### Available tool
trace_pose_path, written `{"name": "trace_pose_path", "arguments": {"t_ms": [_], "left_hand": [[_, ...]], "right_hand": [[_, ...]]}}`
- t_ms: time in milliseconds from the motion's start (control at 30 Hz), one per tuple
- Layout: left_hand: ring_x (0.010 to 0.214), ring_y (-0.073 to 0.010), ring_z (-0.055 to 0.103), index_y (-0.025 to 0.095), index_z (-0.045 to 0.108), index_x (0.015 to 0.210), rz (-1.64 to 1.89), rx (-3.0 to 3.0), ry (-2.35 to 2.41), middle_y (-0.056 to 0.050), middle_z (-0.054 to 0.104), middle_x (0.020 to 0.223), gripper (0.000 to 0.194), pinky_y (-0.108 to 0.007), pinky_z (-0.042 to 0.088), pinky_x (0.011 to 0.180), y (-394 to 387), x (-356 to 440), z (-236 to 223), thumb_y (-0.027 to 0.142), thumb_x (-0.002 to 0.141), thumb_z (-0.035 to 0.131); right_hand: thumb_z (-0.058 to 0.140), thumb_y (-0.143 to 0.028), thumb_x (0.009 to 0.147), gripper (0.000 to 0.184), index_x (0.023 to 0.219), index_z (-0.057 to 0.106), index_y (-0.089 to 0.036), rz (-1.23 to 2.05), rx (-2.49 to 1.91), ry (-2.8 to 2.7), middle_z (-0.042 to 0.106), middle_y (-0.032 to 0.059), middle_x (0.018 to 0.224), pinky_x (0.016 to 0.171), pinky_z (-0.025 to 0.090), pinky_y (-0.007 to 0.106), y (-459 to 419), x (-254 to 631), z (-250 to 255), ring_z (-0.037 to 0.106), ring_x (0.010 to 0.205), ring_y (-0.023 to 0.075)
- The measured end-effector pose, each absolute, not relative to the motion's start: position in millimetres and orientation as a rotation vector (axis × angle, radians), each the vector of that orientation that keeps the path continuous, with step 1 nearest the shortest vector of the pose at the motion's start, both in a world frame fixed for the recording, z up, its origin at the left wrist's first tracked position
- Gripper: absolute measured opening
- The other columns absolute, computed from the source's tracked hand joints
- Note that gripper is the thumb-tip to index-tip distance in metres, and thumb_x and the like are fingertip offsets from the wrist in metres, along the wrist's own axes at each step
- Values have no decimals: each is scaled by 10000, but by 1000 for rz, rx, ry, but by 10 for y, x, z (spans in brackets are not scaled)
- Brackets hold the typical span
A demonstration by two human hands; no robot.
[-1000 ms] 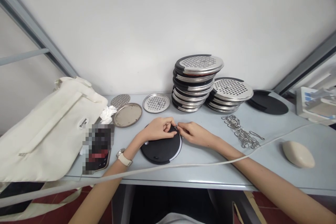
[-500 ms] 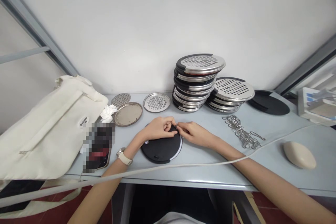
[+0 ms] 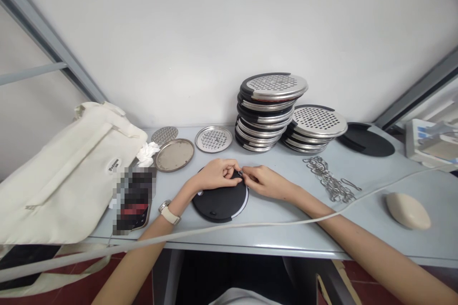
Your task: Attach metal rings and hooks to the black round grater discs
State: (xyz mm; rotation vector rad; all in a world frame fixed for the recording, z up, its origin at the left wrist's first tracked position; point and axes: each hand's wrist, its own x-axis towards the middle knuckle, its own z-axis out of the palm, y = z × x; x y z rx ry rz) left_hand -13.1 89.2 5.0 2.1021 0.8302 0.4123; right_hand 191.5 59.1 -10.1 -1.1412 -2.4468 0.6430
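A pale grey desk point(image 3: 286, 238) crosses the frame. Lower centre lies a flat, round black plate point(image 3: 218, 203). At its upper-right edge, the right hand point(image 3: 266, 181) pinches a small silver metal clip point(image 3: 240, 173); the left hand point(image 3: 216, 175), slightly parted, touches the plate, its grip unclear. Behind rise stacked silver perforated discs point(image 3: 266, 121).

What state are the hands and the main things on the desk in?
Black disc: lying flat
Left hand: curled over black disc
Right hand: pinching small metal piece
Metal clips: heaped loosely
Tall grater stack: piled unevenly
Short grater stack: piled up
Tissue: crumpled
Watch: strapped on
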Motion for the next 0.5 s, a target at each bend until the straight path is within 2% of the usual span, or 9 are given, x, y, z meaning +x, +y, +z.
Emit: {"name": "trace_pose_path", "arguments": {"t_ms": [500], "left_hand": [[510, -68, 384, 177, 577, 933, 403, 2120, 857, 84, 442, 545, 235, -190, 315, 543, 881, -129, 66, 341, 766, 597]], "right_hand": [[390, -255, 886, 209, 691, 416, -184, 653, -1165, -2448, 452, -39, 579, 518, 239, 219, 595, 1911, -91, 375, 504, 74]]}}
